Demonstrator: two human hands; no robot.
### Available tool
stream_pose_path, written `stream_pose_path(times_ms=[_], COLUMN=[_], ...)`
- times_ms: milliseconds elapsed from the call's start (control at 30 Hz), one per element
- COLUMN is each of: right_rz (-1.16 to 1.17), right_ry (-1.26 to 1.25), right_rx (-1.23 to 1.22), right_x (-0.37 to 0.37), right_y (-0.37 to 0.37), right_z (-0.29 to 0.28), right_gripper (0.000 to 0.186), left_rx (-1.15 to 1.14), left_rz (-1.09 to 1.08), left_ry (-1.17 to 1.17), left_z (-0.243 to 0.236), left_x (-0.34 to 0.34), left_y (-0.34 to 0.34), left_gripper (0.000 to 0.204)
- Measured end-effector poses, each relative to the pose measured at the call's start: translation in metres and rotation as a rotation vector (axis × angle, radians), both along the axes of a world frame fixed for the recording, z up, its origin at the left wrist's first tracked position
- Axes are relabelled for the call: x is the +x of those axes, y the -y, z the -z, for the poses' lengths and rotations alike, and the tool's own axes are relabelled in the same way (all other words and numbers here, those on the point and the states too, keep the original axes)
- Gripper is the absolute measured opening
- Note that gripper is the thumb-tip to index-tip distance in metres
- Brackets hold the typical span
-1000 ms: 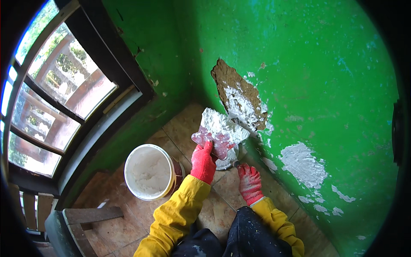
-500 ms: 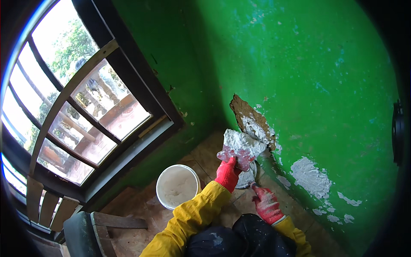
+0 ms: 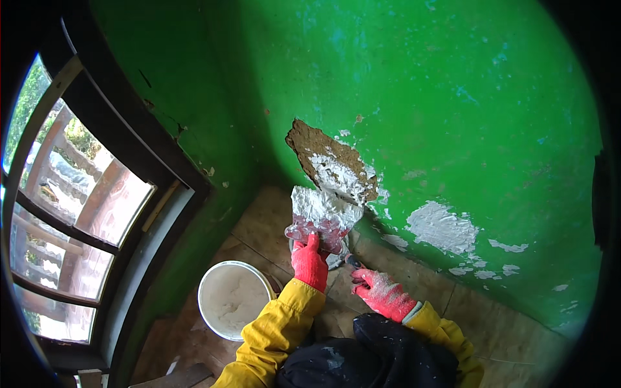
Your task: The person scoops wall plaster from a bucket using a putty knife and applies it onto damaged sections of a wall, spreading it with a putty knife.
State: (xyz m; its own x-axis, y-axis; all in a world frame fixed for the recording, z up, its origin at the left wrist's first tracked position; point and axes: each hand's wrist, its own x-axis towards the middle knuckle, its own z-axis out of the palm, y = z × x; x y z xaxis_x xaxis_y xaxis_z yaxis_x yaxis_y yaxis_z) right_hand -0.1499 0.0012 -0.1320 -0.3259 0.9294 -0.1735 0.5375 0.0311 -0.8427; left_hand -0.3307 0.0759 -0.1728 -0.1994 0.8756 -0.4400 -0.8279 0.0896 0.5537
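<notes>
In red gloves and yellow sleeves, my left hand [image 3: 310, 262] grips a pink plastic board [image 3: 330, 233] heaped with white paste, held just below a brown exposed patch [image 3: 304, 142] in the green wall, which is partly smeared with white. My right hand [image 3: 381, 296] is closed on the dark handle [image 3: 352, 262] of a tool; its blade appears white-coated and is partly hidden under the board. A pale round thing lies beneath the board, too covered to make out. A white bucket [image 3: 229, 297] containing pale paste stands left of my hands.
A dark-framed window [image 3: 77, 213] fills the left side. A wooden piece of furniture [image 3: 174, 378] shows at the lower left. Tiled floor [image 3: 420, 271] runs along the foot of the green wall [image 3: 453, 129], which carries a large white patch [image 3: 440, 227] and smaller flakes.
The view swung toward the window and back. The tool's handle now shows more clearly above my right hand, which has turned slightly. The loaded board stays in my left hand below the damaged patch.
</notes>
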Motion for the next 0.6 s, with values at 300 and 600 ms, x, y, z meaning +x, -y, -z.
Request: stream_pose_path(times_ms=[300,600], right_rz=[-0.122,-0.332], right_ry=[0.473,0.804], right_rx=[0.684,0.926], right_x=[-0.028,-0.044], right_y=[-0.034,-0.078], right_z=[-0.006,0.002], right_gripper=[0.054,0.040], left_rx=[-0.006,-0.050], left_rz=[-0.011,-0.012], left_ry=[0.036,-0.085], left_z=[0.009,0.021], left_x=[-0.006,0.005], left_y=[0.012,0.001], left_gripper=[0.025,0.024])
